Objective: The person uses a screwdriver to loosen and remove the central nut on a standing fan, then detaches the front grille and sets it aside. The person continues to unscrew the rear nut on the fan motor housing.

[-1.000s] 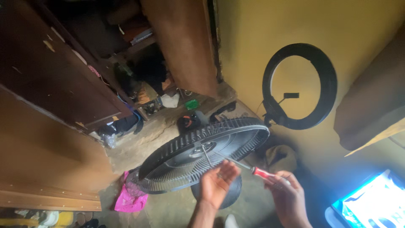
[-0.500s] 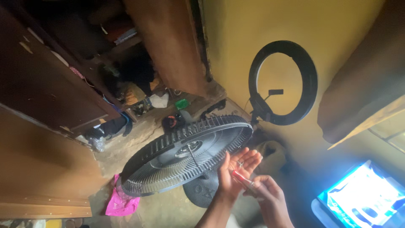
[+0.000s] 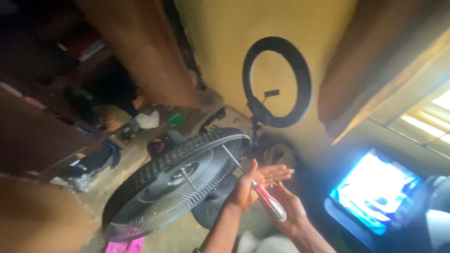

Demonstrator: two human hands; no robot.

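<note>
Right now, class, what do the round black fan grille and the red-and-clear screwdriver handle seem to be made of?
Round black fan grille: probably matte plastic, given its fine moulded ribs. Red-and-clear screwdriver handle: likely glossy hard plastic, partly see-through; its thin shaft looks like bare metal.

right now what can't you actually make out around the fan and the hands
- Screwdriver tip, head view: the thin shaft runs to the fan grille and blurs into its ribs.
- Right hand grip: the left hand and the red-and-white handle cover its fingers.
- Fan base, head view: the grille and both forearms hide most of it.
- Bright screen: overexposed, nothing readable.
- Clutter by the wall: too blurred to identify.
</note>
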